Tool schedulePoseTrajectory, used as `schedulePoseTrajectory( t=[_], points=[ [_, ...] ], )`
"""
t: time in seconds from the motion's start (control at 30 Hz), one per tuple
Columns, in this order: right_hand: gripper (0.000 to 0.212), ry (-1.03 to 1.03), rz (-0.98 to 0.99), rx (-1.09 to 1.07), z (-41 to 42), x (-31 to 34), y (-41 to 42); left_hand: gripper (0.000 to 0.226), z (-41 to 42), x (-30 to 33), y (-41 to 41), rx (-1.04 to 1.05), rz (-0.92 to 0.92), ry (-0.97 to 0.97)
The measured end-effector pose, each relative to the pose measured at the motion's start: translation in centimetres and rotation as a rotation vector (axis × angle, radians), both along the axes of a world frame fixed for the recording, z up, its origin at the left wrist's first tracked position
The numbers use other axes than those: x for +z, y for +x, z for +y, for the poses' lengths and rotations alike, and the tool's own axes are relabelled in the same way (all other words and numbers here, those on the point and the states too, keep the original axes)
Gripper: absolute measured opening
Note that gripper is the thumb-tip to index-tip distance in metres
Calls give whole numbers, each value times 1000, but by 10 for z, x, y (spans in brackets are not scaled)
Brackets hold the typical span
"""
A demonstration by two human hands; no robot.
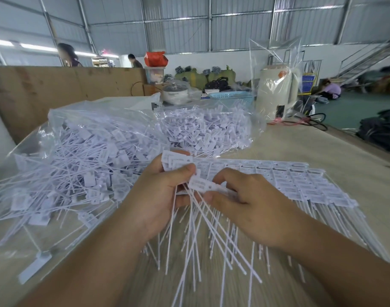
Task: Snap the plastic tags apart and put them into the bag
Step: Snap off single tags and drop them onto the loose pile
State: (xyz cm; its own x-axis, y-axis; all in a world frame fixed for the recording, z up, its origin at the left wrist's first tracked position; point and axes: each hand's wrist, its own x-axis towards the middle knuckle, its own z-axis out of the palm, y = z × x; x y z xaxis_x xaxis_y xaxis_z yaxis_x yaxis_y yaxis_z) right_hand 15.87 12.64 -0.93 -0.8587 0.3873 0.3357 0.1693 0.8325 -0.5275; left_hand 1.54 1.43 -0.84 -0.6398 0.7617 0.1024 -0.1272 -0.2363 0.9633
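Loose tags (177, 161) are bunched in the left hand (158, 196); another tag (202, 185), pinched by the right hand (245, 202), is judged mid-snap, bagging (67, 156) due next.

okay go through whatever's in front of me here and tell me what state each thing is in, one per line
left hand: gripping a bunch of separated tags
right hand: pinching one tag head
separated tags: bunched in the left hand, tails hanging down
joined tag strips: still unsnapped, flat on the table
near bag: open, piled with loose tags
far bag: holding loose tags
kettle: upright, under clear plastic
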Motion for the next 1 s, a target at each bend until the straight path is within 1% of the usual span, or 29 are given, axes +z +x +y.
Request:
schedulePoseTrajectory(
  t=[0.03,0.17,0.23,0.3,0.37,0.43,0.5,0.6,0.67,0.77,0.87,0.93,1.0],
  points=[
    [33,5,-17,6,1,0,0,27,0,0,-1,18,1,-1],
    [36,-25,-98,36,5,-2,0,20,0,0,-6,125,32,1],
    [34,-35,-216,71,7,-5,1,23,0,1,-8,175,55,-14],
    [44,-34,-359,89,9,-7,2,25,-2,1,-11,193,76,-24],
    [50,-22,-431,89,10,-8,2,29,-3,2,-12,202,113,-51],
    [45,-11,-465,79,11,-6,3,30,-3,2,-12,189,148,-81],
    [41,6,-521,62,12,-2,5,26,-2,1,-12,154,163,-111],
    [41,26,-599,26,17,5,10,26,-1,-2,-12,117,235,-176],
    [46,38,-589,14,20,8,11,26,-1,-4,-13,88,256,-214],
    [47,33,-479,16,19,6,9,31,1,-7,-13,67,280,-262],
    [34,24,-371,54,15,0,3,31,3,-10,-11,58,292,-291],
    [31,15,-371,94,14,-3,2,28,4,-12,-10,30,287,-301],
    [33,32,-433,117,15,-4,4,28,4,-13,-9,11,265,-303]
  ],
)
